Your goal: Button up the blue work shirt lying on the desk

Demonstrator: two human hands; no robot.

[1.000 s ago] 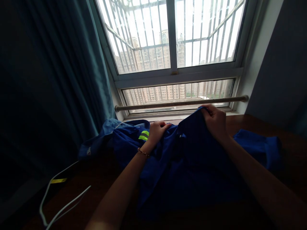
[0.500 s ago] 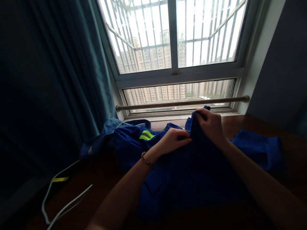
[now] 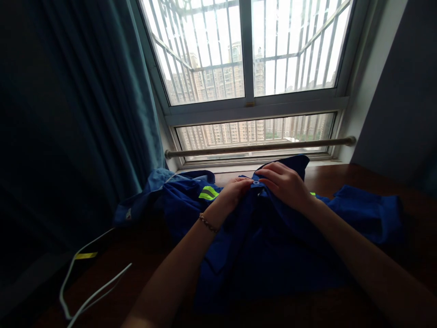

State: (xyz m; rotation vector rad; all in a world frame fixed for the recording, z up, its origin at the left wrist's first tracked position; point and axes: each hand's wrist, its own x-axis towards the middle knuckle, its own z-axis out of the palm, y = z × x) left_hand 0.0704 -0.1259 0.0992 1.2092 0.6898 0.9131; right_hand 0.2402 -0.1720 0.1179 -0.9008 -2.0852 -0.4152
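A dark blue work jacket (image 3: 273, 255) with a yellow-green reflective patch (image 3: 208, 193) lies spread in front of me, one sleeve stretched out to the right. My left hand (image 3: 234, 193) pinches the jacket's front edge, right beside a small round button (image 3: 256, 182). From the other side my right hand (image 3: 285, 182) grips the cloth close to the collar (image 3: 300, 163), its fingertips at the button. Both hands nearly meet there. The button shows between them; the cloth under the fingers is hidden.
Bunched lighter blue clothing (image 3: 153, 184) lies to the left, against a blue curtain (image 3: 136, 114). A white cable (image 3: 99, 288) with a yellow tag (image 3: 86, 256) loops at lower left. Behind the brown wooden surface (image 3: 362, 175), a rail (image 3: 259, 148) crosses the barred window.
My right hand has moved left and down, with the lifted cloth folding over toward my left hand. My left hand has shifted slightly left and up, and a button now shows between them.
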